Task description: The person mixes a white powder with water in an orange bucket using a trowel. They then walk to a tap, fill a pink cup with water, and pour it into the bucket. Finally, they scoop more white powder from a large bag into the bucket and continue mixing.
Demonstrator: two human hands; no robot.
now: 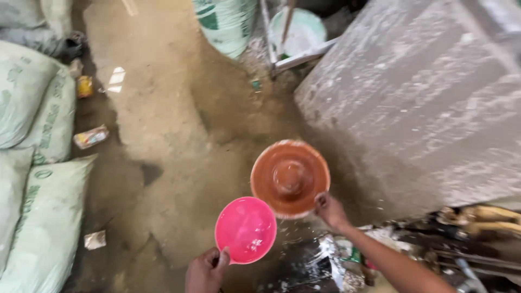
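Note:
My left hand (205, 269) grips the near rim of a pink plastic bowl (245, 228), held above the muddy floor. My right hand (330, 209) holds the edge of a round brown clay lid-shaped piece (290, 177) with a raised knob in its middle; it looks wet and glossy. The pink bowl sits just left of and below the brown piece, their rims nearly touching. Small droplets or specks hang in the air beneath the brown piece.
Pale green woven sacks (32, 157) are stacked along the left. A large grey concrete slab (423, 103) fills the right. At the top stand another sack (227, 21) and a white bucket (298, 30). Litter lies on the wet earth floor (163, 119); clutter sits bottom right.

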